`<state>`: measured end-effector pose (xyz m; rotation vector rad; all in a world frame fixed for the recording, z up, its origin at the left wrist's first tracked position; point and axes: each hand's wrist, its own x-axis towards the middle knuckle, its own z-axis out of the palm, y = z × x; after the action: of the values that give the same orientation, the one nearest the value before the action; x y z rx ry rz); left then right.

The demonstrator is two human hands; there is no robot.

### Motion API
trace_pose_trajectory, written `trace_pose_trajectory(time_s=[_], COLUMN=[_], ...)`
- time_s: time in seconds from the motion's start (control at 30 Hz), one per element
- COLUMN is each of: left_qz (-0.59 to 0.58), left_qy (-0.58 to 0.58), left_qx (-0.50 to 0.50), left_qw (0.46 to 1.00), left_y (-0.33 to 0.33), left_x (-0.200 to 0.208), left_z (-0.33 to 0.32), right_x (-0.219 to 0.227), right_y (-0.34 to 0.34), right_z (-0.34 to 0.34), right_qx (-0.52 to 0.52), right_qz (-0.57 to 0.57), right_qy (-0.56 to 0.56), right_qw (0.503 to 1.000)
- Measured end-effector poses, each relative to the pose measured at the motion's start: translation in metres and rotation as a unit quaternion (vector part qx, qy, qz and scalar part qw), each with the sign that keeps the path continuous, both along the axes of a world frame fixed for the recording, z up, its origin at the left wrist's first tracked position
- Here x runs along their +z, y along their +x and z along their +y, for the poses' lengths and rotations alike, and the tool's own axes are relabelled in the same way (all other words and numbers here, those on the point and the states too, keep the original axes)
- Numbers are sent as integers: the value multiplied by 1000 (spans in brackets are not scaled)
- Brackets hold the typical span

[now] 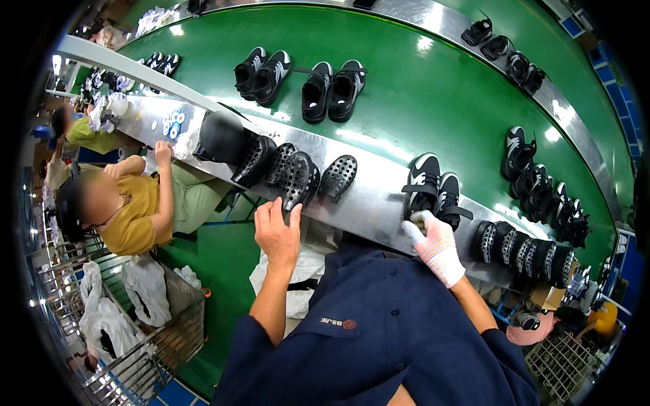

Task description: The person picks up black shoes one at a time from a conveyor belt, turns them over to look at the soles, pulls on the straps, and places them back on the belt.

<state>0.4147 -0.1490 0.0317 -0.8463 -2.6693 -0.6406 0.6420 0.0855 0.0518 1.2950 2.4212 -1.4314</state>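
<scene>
My bare left hand (276, 233) is closed on the narrow end of a black perforated plastic shoe tree (296, 177) at the bench's near edge. More shoe trees of this kind lie close around it, with one shoe tree (338, 177) a little apart on the right. My right hand (437, 249), in a pale knitted glove, is at the heel of a black-and-grey sneaker (424, 177). Its thumb and fingers stand apart, with nothing plainly held; whether they touch the shoe I cannot tell. The matching sneaker (448, 197) stands right beside it, strap sticking out.
A metal ledge (376, 166) borders the green conveyor belt (399, 88), which carries pairs of sneakers (334, 91). Several shoe trees (521, 249) stand in a row at right. A seated person (139, 210) works at left, above a wire cart (179, 338) with white bags.
</scene>
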Motion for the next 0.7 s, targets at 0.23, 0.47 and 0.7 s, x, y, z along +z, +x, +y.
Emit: trace_pose_trajectory(time_s=[0.23, 0.47, 0.7], left_qz=[-152, -647, -677], left_qy=[154, 239, 196], left_qx=[-359, -301, -143], left_qw=[908, 658, 695], left_y=[62, 66, 117], left_x=[41, -4, -51], left_z=[90, 166, 178], right_x=[20, 19, 43], right_y=[-45, 19, 55], right_z=[-21, -9, -31], right_qx=[-249, -95, 70], right_qz=[283, 149, -140], right_qy=[-467, -470, 128], right_qw=[800, 865, 979])
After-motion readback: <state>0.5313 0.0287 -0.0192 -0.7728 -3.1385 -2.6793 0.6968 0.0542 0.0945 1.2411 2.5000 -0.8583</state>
